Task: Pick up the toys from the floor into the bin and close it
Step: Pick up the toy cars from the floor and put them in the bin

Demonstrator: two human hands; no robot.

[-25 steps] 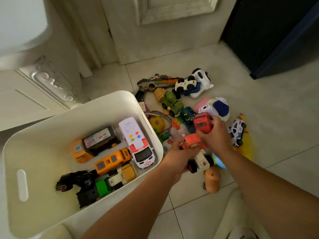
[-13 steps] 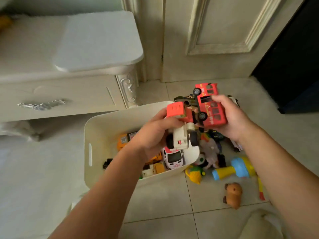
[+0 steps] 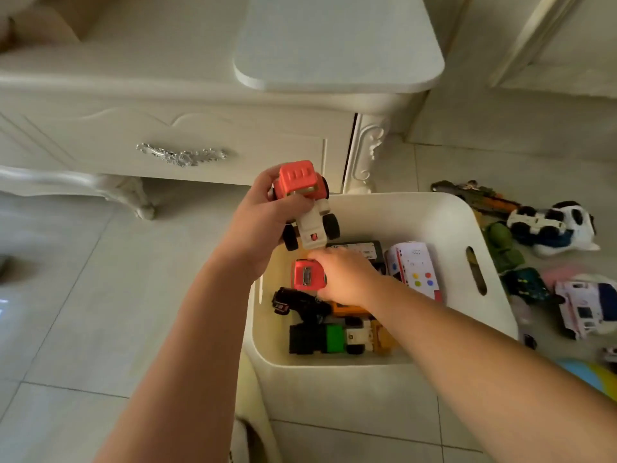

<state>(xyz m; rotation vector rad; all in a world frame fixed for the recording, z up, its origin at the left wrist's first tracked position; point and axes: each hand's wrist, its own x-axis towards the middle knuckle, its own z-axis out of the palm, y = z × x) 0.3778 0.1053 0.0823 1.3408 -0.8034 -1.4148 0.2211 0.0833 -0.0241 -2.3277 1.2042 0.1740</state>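
The white bin sat open on the tiled floor, just in front of the cream cabinet, and it already held an ambulance against the right wall, a dark box-shaped toy at the back, a black toy, an orange car and a black, green and white truck near the front. Your right hand was down inside the bin, its fingers wrapped over the top of the red bus, which sat low among the other toys with one end facing up toward you, so its long axis ran roughly downward. Your left hand gripped the red-and-white truck above the bin's back left rim, cab up and away from you, rear end tilted down toward the bin, its long axis running from upper left to lower right. Half a second before, you held both toys up in the air over the pile; since then the bus had gone down into the bin while the truck stayed above it. More toys remained on the floor to the right of the bin: a toy gun, a black-and-white car, a green truck and a pink-and-white van.
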